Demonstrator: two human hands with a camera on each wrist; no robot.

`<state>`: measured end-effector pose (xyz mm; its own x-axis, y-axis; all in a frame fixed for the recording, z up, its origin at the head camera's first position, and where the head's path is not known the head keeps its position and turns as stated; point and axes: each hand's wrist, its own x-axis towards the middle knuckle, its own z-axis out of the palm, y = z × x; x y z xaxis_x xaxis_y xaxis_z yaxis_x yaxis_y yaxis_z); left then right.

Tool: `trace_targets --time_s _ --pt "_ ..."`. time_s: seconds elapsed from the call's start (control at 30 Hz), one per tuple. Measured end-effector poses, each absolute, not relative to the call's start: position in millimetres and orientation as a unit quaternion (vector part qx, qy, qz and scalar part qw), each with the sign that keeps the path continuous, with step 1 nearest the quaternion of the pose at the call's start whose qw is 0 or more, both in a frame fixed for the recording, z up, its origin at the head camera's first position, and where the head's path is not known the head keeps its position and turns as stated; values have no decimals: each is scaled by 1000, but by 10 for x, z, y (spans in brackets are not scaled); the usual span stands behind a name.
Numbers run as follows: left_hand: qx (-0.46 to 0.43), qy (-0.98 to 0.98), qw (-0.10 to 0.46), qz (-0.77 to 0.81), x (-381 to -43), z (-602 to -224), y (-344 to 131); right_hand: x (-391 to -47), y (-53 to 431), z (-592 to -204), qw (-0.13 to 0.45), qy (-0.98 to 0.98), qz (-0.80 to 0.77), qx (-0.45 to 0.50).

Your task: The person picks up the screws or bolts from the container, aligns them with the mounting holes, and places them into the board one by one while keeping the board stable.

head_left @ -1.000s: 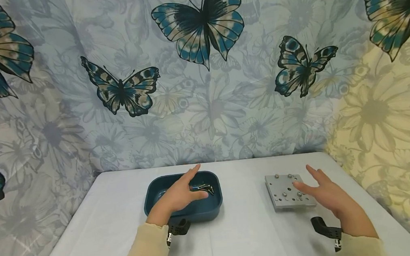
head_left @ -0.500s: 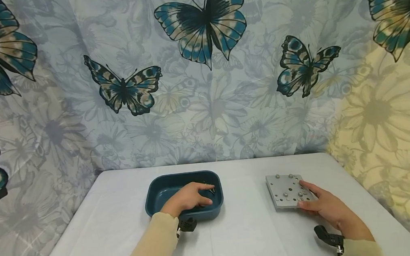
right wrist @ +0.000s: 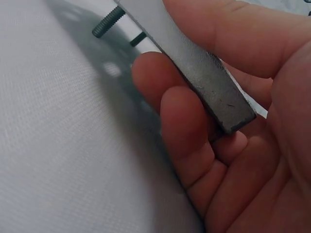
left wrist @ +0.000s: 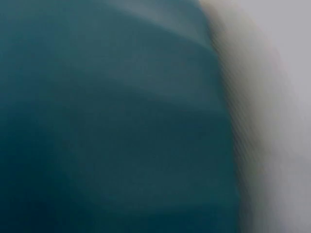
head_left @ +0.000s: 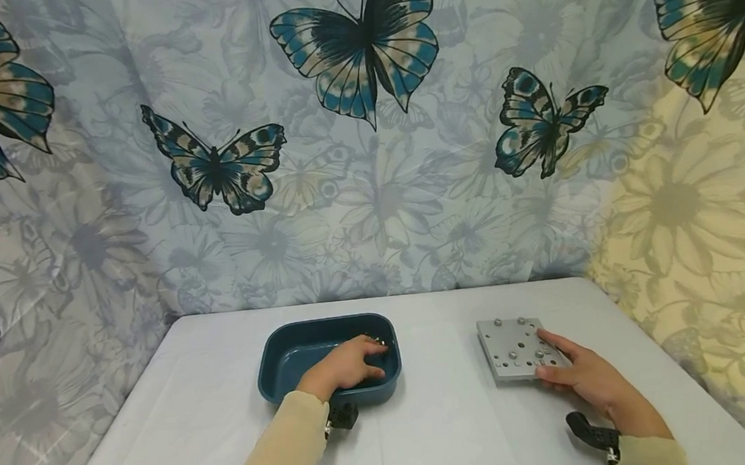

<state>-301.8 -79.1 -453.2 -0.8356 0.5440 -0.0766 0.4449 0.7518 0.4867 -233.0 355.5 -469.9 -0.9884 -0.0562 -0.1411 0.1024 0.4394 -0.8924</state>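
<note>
A dark blue plastic bin (head_left: 291, 365) stands on the table, with several small brass-coloured screws (head_left: 378, 341) at its right end. My left hand (head_left: 343, 364) reaches over the near wall into it, index fingertip at the screws and thumb apart from the index finger. The other fingertips are hidden. My right hand (head_left: 587, 376) grips the right edge of a grey metal plate (head_left: 505, 346), thumb on top and fingers curled underneath. Holes and several bolt heads mark the plate's top. In the right wrist view, threaded bolt ends (right wrist: 108, 22) stick out below it, over the cloth.
A white cloth covers the table (head_left: 429, 419). Behind and beside it hangs a butterfly-patterned fabric (head_left: 384, 209). The left wrist view is filled by the blurred bin wall (left wrist: 146, 121) up close.
My left hand has lowered into the bin at the screws. My right hand has come down to the plate and taken hold of its right edge.
</note>
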Motion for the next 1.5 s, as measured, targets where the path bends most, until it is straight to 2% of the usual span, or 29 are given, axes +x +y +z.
trace_targets --time_s 0.5,0.7,1.33,1.5 --pt "358 924 37 129 -2999 -4551 -787 -2322 3553 -4741 70 834 -547 12" --pt "375 920 31 112 -2973 -4513 -762 -2339 3520 -4724 69 842 -535 14" --pt "343 934 23 96 -3013 -4502 -759 -2358 3497 -4722 77 827 -556 8" --pt "326 933 22 152 -3039 -4512 -797 -2366 3481 -4742 79 825 -559 8"
